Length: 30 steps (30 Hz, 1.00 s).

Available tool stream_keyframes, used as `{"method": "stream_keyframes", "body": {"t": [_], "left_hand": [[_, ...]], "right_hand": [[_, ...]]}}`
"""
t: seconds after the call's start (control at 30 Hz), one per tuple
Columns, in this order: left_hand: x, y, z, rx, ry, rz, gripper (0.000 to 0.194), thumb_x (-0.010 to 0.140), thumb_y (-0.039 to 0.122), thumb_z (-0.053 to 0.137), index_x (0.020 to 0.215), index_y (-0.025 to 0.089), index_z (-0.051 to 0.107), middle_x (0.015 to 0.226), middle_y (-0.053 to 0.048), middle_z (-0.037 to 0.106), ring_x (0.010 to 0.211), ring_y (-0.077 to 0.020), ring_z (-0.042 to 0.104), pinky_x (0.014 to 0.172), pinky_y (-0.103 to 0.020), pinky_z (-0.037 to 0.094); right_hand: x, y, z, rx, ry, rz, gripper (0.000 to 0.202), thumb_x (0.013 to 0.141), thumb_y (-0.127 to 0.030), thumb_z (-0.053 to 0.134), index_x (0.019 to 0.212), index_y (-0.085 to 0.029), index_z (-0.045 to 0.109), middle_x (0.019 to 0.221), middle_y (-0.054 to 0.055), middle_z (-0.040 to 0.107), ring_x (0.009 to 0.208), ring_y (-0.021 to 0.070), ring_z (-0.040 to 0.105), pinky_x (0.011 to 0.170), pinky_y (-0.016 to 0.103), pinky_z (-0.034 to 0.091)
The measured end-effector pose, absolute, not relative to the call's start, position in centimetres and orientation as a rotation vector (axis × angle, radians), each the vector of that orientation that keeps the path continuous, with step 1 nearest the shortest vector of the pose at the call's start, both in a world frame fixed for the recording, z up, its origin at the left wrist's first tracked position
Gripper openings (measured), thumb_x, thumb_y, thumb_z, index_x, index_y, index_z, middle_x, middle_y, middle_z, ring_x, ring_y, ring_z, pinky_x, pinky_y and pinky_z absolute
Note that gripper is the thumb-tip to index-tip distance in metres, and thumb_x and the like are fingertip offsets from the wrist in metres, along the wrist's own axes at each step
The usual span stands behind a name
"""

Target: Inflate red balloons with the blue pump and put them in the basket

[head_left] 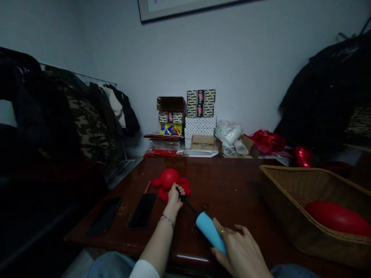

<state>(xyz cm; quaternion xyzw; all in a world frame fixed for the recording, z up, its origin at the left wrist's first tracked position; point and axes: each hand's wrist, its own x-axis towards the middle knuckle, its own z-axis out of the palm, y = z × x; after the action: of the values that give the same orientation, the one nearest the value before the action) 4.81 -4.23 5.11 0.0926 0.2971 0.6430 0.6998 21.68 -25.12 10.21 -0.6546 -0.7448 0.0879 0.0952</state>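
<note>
Pump is clasped: far end by left grip, beside the red balloon; near end by right grip.

Hand pump: light blue barrel at the right fingers; black rod at the left fingers. Balloon cluster just beyond the left fingers: solid red. Basket right of the right fingers: tan-brown weave; oval balloon inside: red. Table beneath the fingers: reddish brown. Coat well left of the left fingers: camouflage pattern.
</note>
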Motion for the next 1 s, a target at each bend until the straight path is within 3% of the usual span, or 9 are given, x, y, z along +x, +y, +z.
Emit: {"method": "stream_keyframes", "body": {"t": [0.23, 0.6, 1.0], "left_hand": [[3.7, -3.3, 6.7, 0.195, 0.599, 1.419, 0.027, 0.091, 0.019, 0.039, 0.065, 0.018, 0.035, 0.049, 0.007, 0.031, 0.035, -0.0037, 0.03, 0.033, -0.013, 0.024], [7.0, -5.8, 4.9, 0.305, 0.674, 1.43, 0.025, 0.09, 0.023, 0.044, 0.066, 0.017, 0.04, 0.05, 0.005, 0.038, 0.038, -0.0055, 0.036, 0.037, -0.016, 0.029], [8.9, -7.4, 4.1, 0.364, 0.7, 1.415, 0.035, 0.081, 0.045, 0.058, 0.068, 0.018, 0.041, 0.051, 0.005, 0.041, 0.042, -0.0076, 0.039, 0.042, -0.019, 0.035]], "right_hand": [[21.8, -25.5, 11.5, -1.912, -2.196, 0.194, 0.055, 0.078, -0.027, 0.052, 0.132, -0.021, 0.047, 0.11, 0.009, 0.066, 0.097, 0.0256, 0.062, 0.098, 0.045, 0.03], [19.8, -22.6, 9.6, -1.945, -2.15, 0.102, 0.053, 0.08, -0.026, 0.052, 0.132, -0.016, 0.047, 0.098, 0.01, 0.069, 0.089, 0.0224, 0.064, 0.096, 0.041, 0.028], [20.0, -21.7, 7.3, -1.94, -2.067, 0.07, 0.05, 0.081, -0.025, 0.051, 0.13, -0.018, 0.048, 0.099, 0.008, 0.07, 0.087, 0.0208, 0.064, 0.096, 0.039, 0.027]]}}
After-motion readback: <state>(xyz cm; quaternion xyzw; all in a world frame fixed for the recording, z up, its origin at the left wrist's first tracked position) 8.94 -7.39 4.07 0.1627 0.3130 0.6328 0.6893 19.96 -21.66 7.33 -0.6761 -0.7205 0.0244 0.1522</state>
